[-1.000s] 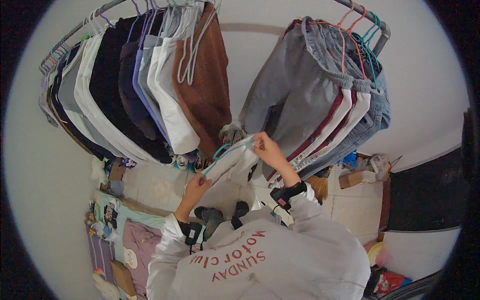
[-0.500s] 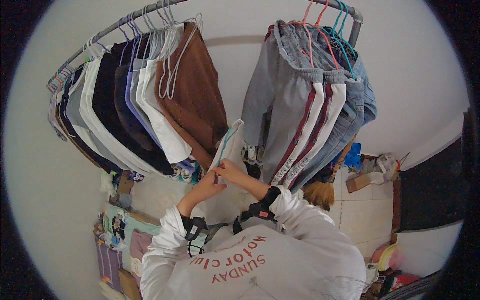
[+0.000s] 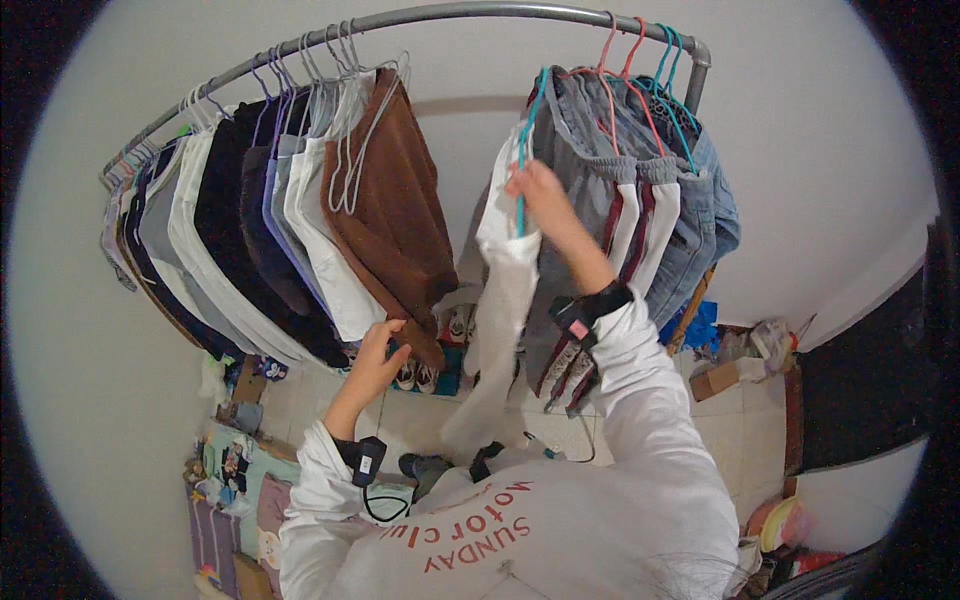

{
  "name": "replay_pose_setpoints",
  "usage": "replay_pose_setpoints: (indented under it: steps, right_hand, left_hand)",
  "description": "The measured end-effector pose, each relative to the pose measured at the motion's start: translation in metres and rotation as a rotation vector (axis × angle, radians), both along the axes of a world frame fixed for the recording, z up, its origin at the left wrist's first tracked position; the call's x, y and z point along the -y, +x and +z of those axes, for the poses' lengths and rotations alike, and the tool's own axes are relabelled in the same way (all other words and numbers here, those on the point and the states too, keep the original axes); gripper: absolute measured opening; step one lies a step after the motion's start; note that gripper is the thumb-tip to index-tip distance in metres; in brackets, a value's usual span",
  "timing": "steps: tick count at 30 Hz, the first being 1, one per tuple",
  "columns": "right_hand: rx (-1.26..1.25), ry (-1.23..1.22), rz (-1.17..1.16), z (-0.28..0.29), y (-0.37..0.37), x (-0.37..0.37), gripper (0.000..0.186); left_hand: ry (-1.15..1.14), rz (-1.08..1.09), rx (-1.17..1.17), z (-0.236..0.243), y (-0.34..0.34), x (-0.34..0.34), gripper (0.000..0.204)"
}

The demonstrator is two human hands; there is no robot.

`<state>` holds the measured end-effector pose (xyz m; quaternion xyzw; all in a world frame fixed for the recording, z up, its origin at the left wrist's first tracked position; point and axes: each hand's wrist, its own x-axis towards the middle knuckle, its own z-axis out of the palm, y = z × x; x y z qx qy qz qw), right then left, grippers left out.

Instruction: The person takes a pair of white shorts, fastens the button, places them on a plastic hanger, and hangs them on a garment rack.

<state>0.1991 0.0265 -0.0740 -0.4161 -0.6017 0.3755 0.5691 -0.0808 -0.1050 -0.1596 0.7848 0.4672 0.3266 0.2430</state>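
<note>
My right hand (image 3: 545, 200) is raised and closed round a teal hanger (image 3: 522, 150), whose upper end stands below the rail. White trousers (image 3: 505, 290) hang from this hanger, their legs dangling and slightly blurred. Close by on the right hang grey and denim trousers (image 3: 712, 205) on coral and teal hangers, partly overlapped by the white pair. Lower on the left, my left hand (image 3: 368, 372) is empty with its fingers apart, near the bottom of a brown garment (image 3: 385, 200).
A curved metal rail (image 3: 450, 12) spans the wall, with a tight row of clothes on its left part. Shoes (image 3: 427, 376) stand beneath. On the floor at right are a cardboard box (image 3: 714, 381) and a blue bag (image 3: 695, 330). A dark doorway (image 3: 870, 350) lies further right.
My right hand has lifted the hanger with the white trousers up and to the right, toward the rail. My left hand has come away from them and moved left.
</note>
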Motion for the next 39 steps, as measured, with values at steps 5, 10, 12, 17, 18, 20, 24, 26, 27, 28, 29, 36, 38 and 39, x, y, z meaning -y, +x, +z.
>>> replay_pose_setpoints:
  steps: [5,10,12,17,18,20,24,26,27,28,29,36,38,39]
  right_hand:
    - [0.193,0.227,-0.049,0.058,0.038,-0.03,0.023]
    - [0.336,0.404,-0.256,0.086,0.071,-0.066,0.025]
    - [0.226,0.28,-0.184,0.095,0.074,-0.064,0.026]
    - [0.405,0.281,-0.327,0.062,0.101,-0.097,0.026]
    - [0.441,0.236,-0.367,0.065,0.093,-0.081,0.025]
    - [0.4,0.125,-0.35,0.063,0.093,-0.072,0.027]
    - [0.558,0.202,-0.383,0.06,0.104,-0.039,0.042]
    - [0.547,0.388,-0.488,0.066,0.091,-0.012,0.044]
    - [0.572,0.367,-0.453,0.068,0.091,-0.002,0.044]
    - [0.684,0.439,-0.473,0.067,0.091,0.005,0.042]
    - [0.797,0.515,-0.494,0.067,0.092,0.012,0.041]
    - [0.991,0.476,-0.607,0.051,0.076,0.026,0.036]
    - [1.099,0.432,-0.595,0.055,0.066,0.037,0.038]
    - [1.103,0.426,-0.582,0.054,0.065,0.036,0.038]
  left_hand:
    - [-0.137,-0.067,0.078,-0.014,-0.002,0.0,0.031]
    - [-0.093,-0.143,0.047,-0.015,-0.005,0.003,0.027]
    - [-0.143,-0.113,0.015,-0.011,-0.008,0.004,0.027]
    - [-0.237,-0.072,0.005,-0.025,-0.014,0.0,0.027]
    - [-0.317,-0.086,0.041,-0.03,-0.015,0.001,0.027]
    - [-0.406,-0.1,0.084,-0.036,-0.016,0.004,0.026]
    - [-0.462,-0.2,-0.021,-0.03,-0.013,0.0,0.029]
    - [-0.587,-0.192,-0.006,-0.031,-0.014,-0.002,0.031]
    - [-0.604,-0.19,0.002,-0.031,-0.011,-0.003,0.031]
    - [-0.647,-0.206,-0.019,-0.027,-0.007,-0.003,0.03]
    - [-0.688,-0.226,-0.04,-0.025,-0.004,-0.004,0.03]
    - [-0.53,-0.299,0.001,-0.049,-0.003,-0.006,0.026]
    - [-0.481,-0.286,-0.028,-0.055,-0.004,-0.005,0.026]
    - [-0.492,-0.281,-0.022,-0.059,-0.007,-0.004,0.026]
